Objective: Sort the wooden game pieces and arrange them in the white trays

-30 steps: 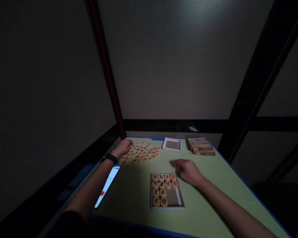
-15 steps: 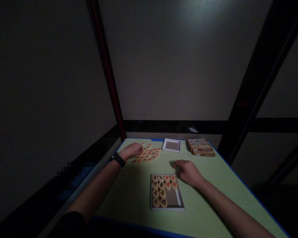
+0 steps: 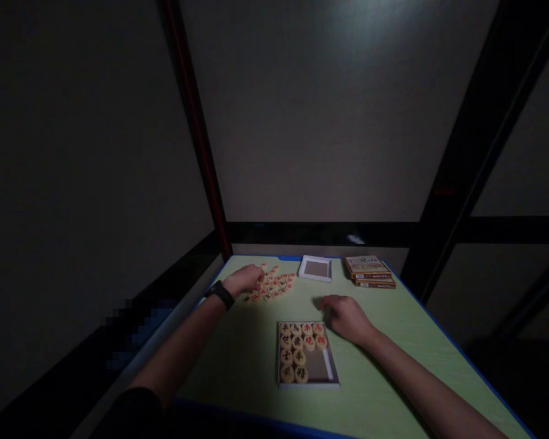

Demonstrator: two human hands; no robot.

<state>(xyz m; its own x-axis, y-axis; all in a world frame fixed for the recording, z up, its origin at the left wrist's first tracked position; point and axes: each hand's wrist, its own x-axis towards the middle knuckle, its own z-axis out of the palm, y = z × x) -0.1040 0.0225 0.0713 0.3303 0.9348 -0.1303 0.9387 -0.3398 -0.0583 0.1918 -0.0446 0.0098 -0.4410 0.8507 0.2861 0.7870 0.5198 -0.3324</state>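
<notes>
At the far left of the table, my left hand (image 3: 244,279), with a dark watch on its wrist, reaches into a loose spread of round Chinese chess pieces (image 3: 275,283) marked in red and black. Its fingers are bent down and together among them; the fingertips are hidden, so whatever they hold cannot be made out. My right hand (image 3: 346,317) rests on the table with curled fingers and no visible object in it. Just left of and nearer than that hand lies an open shallow box (image 3: 320,364). Rows of pieces fill its left side and top; its lower right shows bare bottom.
A white box tray (image 3: 315,278) lies at the table's back edge. Printed chess boxes (image 3: 368,268) are stacked at the back right. The green table (image 3: 375,390) has a blue rim, and a wall stands close behind it.
My left hand has shifted slightly right and away from me, its fingers now lower among the pieces. The right hand and the box of pieces have stayed in place.
</notes>
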